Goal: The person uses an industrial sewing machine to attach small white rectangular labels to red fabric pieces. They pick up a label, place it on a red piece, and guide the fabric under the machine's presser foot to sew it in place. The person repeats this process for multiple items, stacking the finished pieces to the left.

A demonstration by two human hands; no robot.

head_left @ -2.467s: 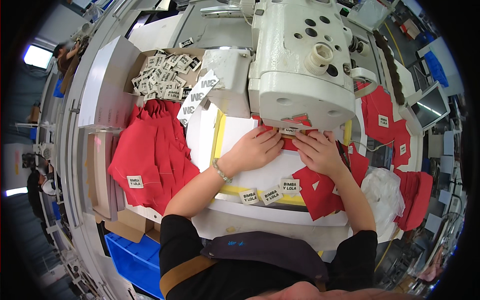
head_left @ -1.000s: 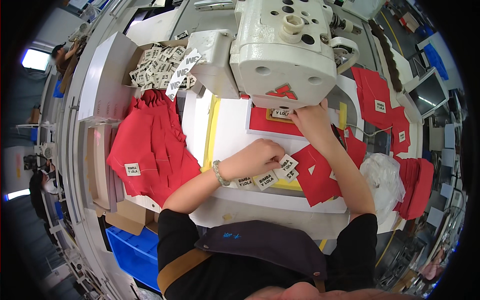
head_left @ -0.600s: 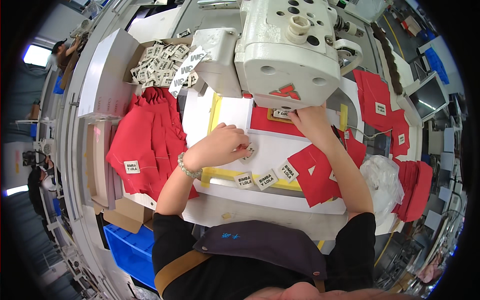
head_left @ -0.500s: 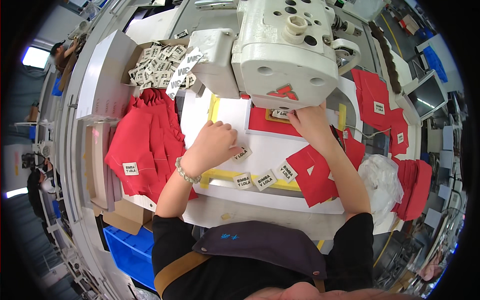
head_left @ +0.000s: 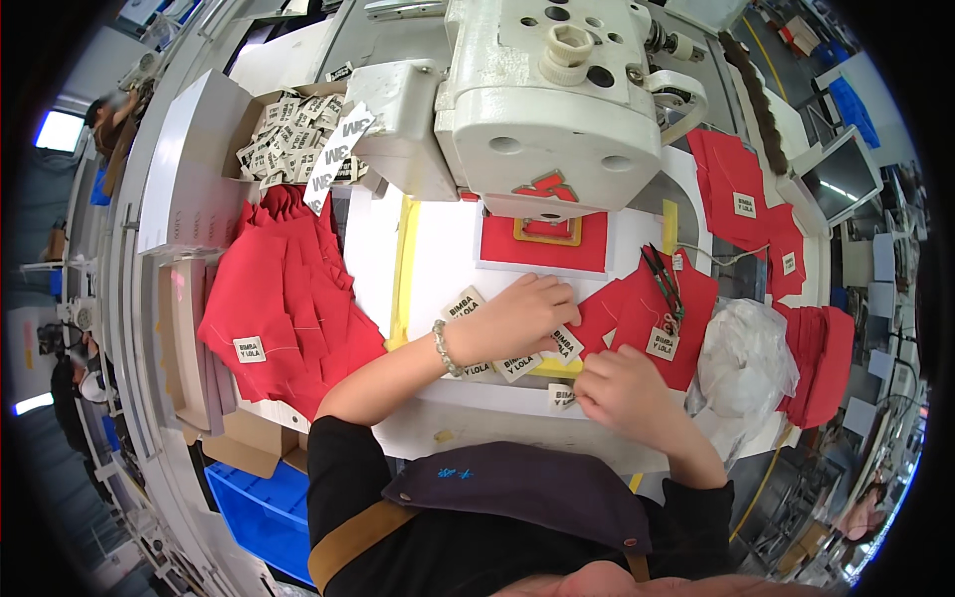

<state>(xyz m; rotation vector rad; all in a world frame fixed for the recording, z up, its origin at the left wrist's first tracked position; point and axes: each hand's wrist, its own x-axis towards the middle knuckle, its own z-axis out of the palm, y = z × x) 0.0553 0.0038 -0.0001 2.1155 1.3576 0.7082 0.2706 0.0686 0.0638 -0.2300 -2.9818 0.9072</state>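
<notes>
My right hand (head_left: 627,393) pinches a small cream fabric label (head_left: 561,396) with black lettering near the table's front edge. My left hand (head_left: 522,316) is bent over several similar labels, its fingers curled close to one loose label (head_left: 565,344); what the fingertips hold, if anything, is hidden. Another label (head_left: 464,301) lies beside that wrist. Beyond the hands, a brass-coloured frame (head_left: 547,240) rests on a red fabric piece (head_left: 592,244) under the white sewing machine head (head_left: 547,129). No label shows inside the frame.
Stacked red fabric pieces (head_left: 279,298) lie left, below a box of labels (head_left: 298,134). Black-handled snips (head_left: 665,284) rest on red fabric at right, near a clear plastic bag (head_left: 746,358) and more red pieces (head_left: 821,363). A blue bin (head_left: 261,512) stands lower left.
My right hand has drawn back from the brass-coloured frame toward me; the label seen there is gone, and this hand now holds one. My left hand has moved right, over the loose labels.
</notes>
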